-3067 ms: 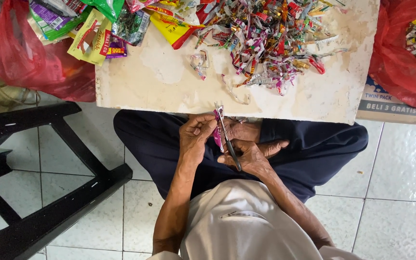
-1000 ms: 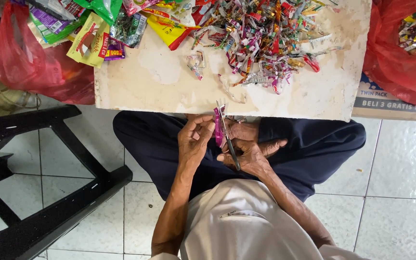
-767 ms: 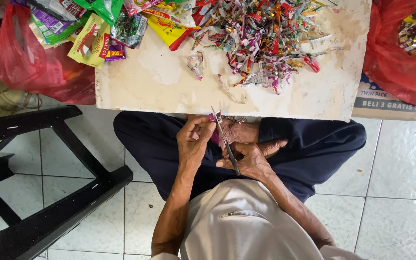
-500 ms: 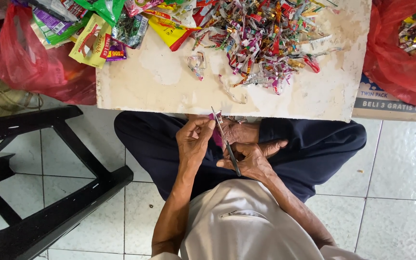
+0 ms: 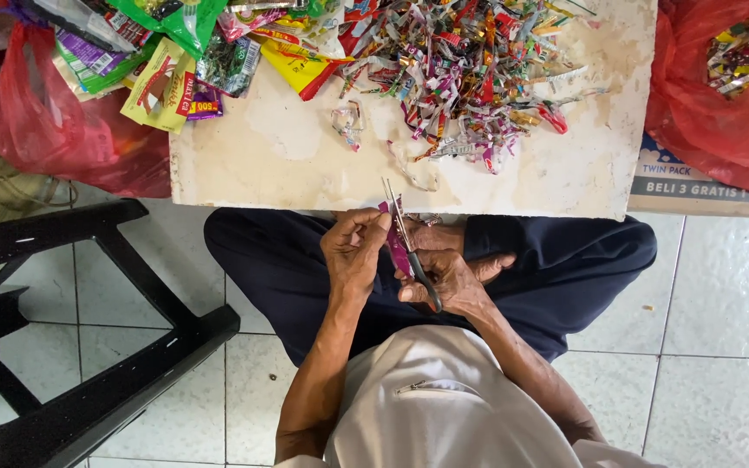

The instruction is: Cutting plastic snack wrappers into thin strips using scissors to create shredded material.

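I sit cross-legged on a tiled floor behind a low white board. My right hand grips a pair of scissors, blades pointing toward the board. My left hand pinches a narrow pink and purple wrapper strip against the blades. Both hands hover over my lap, just short of the board's near edge. On the board lies a heap of cut colourful wrapper strips, and whole snack wrappers are piled at its far left corner.
Red plastic bags flank the board, one on the left and one on the right with cut scraps inside. A flat cardboard box lies under the right bag. A black plastic stool frame stands at my left.
The hands stay over the lap, with the scissors and strip shifting only slightly as the blades work along the wrapper. The view has drifted a little.
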